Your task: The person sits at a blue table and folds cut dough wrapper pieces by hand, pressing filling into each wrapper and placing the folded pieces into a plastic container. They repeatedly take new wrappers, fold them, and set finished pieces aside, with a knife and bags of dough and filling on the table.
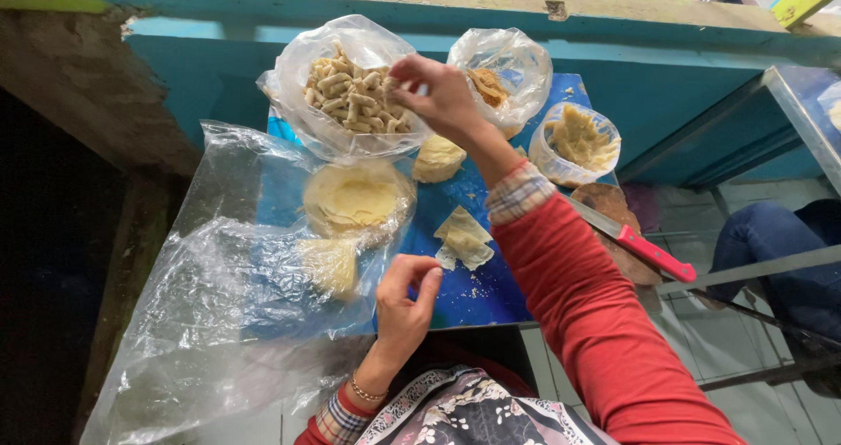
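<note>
My right hand (438, 95) reaches out over a clear plastic bag (298, 86) full of small rolled pastries (350, 95), fingers pinched together at its rim; what they hold is too small to tell. My left hand (403, 300) hovers near the front edge of the blue board (486, 292), fingers curled and slightly apart, holding nothing visible. Just right of it lie folded pale wrapper pieces (464, 239). A stack of round thin wrappers (355, 198) sits inside a large clear plastic sheet (201, 305).
A second bag (512, 55) with brownish filling stands at the back. A clear tub (578, 143) holds pale filling. A lump of dough (436, 158) sits mid-board. A red-handled knife (644, 248) rests on a round wooden block (613, 204). Another person's leg (780, 243) is at right.
</note>
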### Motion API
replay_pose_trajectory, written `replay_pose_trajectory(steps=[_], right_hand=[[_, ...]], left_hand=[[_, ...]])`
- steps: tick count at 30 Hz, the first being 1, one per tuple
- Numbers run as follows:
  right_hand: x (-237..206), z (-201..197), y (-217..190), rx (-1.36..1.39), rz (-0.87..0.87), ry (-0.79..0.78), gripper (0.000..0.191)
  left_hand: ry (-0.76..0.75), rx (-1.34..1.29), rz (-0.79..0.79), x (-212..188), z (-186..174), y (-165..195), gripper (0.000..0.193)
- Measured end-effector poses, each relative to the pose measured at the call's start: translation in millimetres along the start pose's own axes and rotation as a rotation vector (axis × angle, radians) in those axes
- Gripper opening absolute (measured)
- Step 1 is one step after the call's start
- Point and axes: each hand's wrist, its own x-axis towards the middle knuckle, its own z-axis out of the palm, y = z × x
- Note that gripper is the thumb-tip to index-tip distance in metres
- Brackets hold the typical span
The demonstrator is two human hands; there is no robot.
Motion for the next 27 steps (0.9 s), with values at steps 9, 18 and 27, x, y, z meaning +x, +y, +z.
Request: replay_pose_trajectory(steps=[9, 18, 27], right_hand=[[-158.1, -60.1, -69.1, 0.581, 0.177, -0.373, 0.025], [-280.3, -48.8, -86.8, 0.650, 0.420, 0.020, 0.022], [-313.8, -32.6, -94.3, 0.384, 0.383, 0.218, 0.018]], left_hand=[[0.004, -0.464, -0.171, -3.1, 13.6, -5.9, 0.035], [-0.166, -0.710, -0.364, -38.9, 40.1, -23.6, 0.026], [-0.262, -0.666, -0.420, -42.0, 39.6, -23.8, 0.031]])
